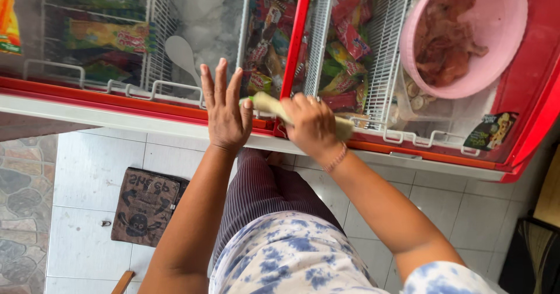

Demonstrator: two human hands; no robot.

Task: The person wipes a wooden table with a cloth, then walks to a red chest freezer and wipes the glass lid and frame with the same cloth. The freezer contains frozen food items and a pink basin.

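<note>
My left hand lies flat with fingers spread on the sliding glass lid of a red-rimmed chest freezer. My right hand is closed around a pale yellowish-green cloth, pressed against the freezer's front rim where the two lids meet. The cloth sticks out on both sides of the fist. Under the glass lie several colourful snack packets in white wire baskets.
A pink plastic bowl with reddish meat pieces sits at the right of the freezer. A white scoop lies on frost inside. A brown doormat lies on the white tiled floor below. My striped trousers and tie-dye shirt fill the bottom.
</note>
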